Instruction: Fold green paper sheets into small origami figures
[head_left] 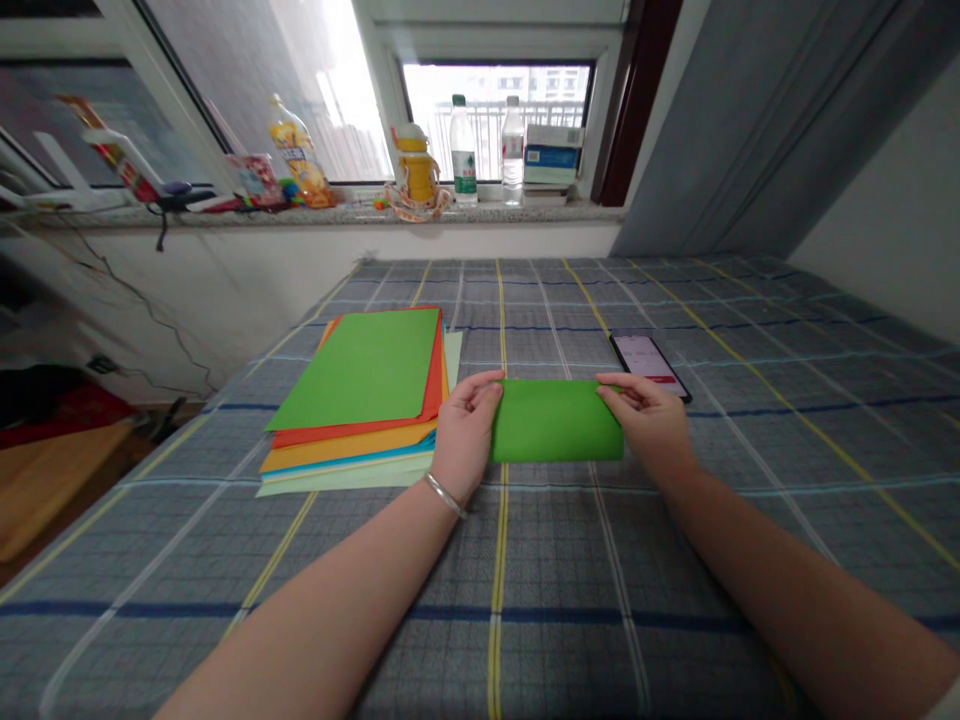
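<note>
On the plaid bedspread [570, 570], folded green paper [556, 420] forms a strip.

Daylight pours through a white-framed window [382, 90] above a speckled stone sill [337, 215], nearly washing out the balcony railing [487, 125] and the pale apartment block [510, 85] beyond it. Below the sill runs a scuffed white wall [247, 290], with thin black cables [142, 310] trailing down it. A grey curtain [750, 130] hangs on the right, next to a dark red window edge [630, 100]. A bed [750, 300] under a grey checked cover fills the room's middle, with a brown floor [127, 470] showing at its left
</note>
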